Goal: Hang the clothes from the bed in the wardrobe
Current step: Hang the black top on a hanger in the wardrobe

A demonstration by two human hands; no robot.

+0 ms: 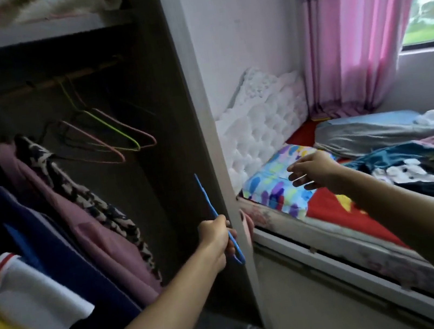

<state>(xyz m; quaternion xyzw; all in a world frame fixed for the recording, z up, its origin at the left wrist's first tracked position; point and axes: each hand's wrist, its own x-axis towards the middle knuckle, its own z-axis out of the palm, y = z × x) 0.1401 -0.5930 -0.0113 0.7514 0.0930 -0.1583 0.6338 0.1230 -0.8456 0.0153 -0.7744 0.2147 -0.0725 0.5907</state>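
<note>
Our left hand grips a blue hanger beside the wardrobe, held ready, while our right hand, fingers loosely spread and empty, reaches for the clothes near the front edge of the bed.

Bed: red sheet over the mattress. Head edge: multicoloured pillow, with grey-blue pillow beside it. Middle: heap of dark clothes. Wardrobe rail: hung garments, and empty wire hangers at its right end. Top shelf: folded bedding.
</note>
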